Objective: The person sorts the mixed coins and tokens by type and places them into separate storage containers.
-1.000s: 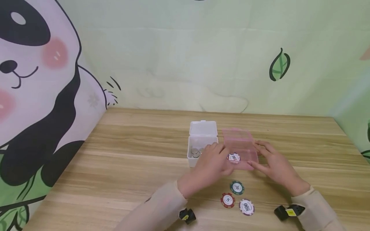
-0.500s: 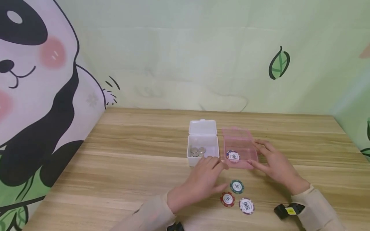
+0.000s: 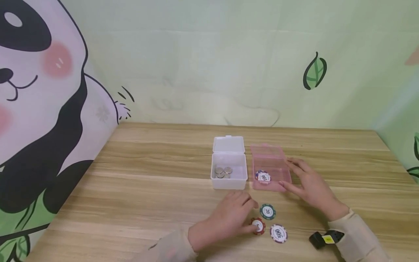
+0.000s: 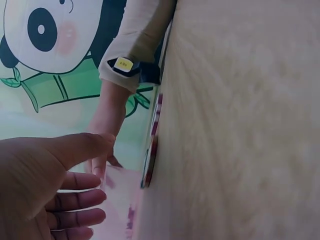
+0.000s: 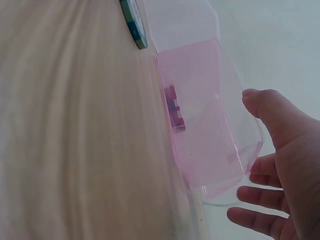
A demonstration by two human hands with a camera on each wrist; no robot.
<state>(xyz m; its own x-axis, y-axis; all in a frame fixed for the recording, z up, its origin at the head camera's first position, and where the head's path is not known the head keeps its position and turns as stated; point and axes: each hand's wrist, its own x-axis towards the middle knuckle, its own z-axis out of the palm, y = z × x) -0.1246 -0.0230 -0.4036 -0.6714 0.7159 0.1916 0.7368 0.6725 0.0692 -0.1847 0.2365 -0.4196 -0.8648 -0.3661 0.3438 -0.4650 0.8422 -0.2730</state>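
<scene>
Poker chip, round, red and white (image 3: 260, 224), lies on the wooden table (image 3: 147, 203) beneath the relaxed, empty left hand (image 3: 227, 216). The loosely spread right hand (image 3: 313, 187) touches a translucent pink plastic box (image 3: 270, 187).

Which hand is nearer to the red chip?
Left: the left hand is beside the red chip, its thumb over it in the head view; the right hand is farther, at the right side of the pink box.

Right hand (image 5: 295, 160) holds pink translucent box (image 5: 205, 120) with thumb and finger; purplish chip (image 5: 174, 110) visible through wall. Green-edged chip (image 5: 134, 22), partly cropped, lies on wooden tabletop (image 5: 90, 125).
</scene>
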